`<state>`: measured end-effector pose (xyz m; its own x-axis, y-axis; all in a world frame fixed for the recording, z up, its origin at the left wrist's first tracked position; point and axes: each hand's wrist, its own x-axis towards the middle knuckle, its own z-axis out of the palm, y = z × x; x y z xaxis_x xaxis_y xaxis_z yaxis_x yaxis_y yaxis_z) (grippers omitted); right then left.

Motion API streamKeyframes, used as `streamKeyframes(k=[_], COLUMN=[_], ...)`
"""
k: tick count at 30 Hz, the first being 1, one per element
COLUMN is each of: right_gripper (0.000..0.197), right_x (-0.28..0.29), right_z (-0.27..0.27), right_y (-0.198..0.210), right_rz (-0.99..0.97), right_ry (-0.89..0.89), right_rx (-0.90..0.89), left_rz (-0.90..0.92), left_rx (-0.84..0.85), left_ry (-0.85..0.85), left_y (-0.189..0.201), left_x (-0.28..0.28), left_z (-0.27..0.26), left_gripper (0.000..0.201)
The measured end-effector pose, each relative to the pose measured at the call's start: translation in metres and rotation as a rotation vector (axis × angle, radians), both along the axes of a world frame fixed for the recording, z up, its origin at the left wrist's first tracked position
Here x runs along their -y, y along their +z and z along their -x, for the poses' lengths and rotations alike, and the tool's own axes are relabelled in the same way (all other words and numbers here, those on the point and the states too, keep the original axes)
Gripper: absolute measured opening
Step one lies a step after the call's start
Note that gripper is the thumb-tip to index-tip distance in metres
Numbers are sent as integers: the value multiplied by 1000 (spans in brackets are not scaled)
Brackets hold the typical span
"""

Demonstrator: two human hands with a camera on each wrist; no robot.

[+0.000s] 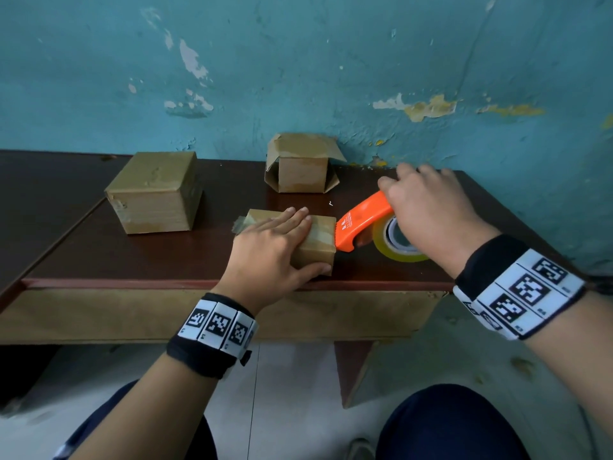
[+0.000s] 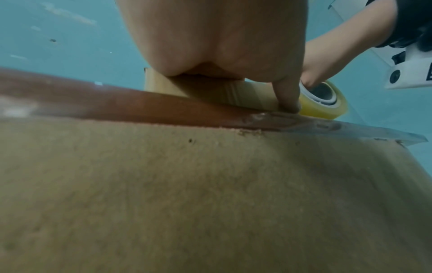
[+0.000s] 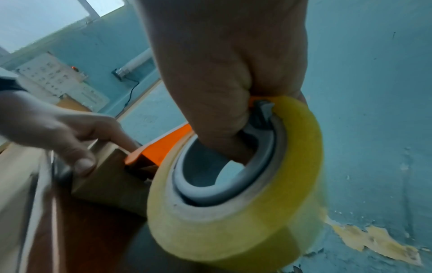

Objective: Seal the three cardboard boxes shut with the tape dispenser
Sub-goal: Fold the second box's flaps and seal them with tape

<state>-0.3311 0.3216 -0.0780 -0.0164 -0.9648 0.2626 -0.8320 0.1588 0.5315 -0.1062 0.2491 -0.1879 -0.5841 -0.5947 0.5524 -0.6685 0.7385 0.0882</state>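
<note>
Looks like a plain, worn back room or store room: teal painted wall (image 1: 298, 61) with peeling, flaking patches, dark brown wooden table (image 1: 99, 257) pushed against it, pale tiled floor (image 1: 292, 410) below.

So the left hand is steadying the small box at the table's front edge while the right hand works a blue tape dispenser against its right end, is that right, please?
Not quite: the tape dispenser is orange, not blue, as the head view shows. The rest holds: the left hand steadies the small box at the table's front edge while the right hand works the dispenser against its right end.
</note>
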Motion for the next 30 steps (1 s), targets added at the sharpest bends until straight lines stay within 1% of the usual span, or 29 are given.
streamKeyframes(k=[2, 7, 11, 13, 20, 30], right_gripper=[42, 45, 35, 33, 52, 44], right_x=[-4, -11, -8, -7, -3, 6], right_z=[2, 2, -5, -10, -7, -12], right_y=[-4, -11, -9, -11, -12, -11], right_rz=[-38, -105, -135, -156, -189, -249], right_ry=[9, 1, 25, 39, 129, 151], right_rx=[-36, -84, -126, -132, -170, -244], left_rz=[7, 18, 24, 30, 52, 35], left_rx=[5, 5, 19, 21, 35, 43], left_ry=[4, 13, 18, 18, 24, 32], left_y=[0, -2, -2, -2, -2, -2], left_x=[0, 0, 0, 0, -1, -2], left_z=[0, 1, 1, 1, 1, 2], left_gripper=[89, 89, 88, 88, 87, 88])
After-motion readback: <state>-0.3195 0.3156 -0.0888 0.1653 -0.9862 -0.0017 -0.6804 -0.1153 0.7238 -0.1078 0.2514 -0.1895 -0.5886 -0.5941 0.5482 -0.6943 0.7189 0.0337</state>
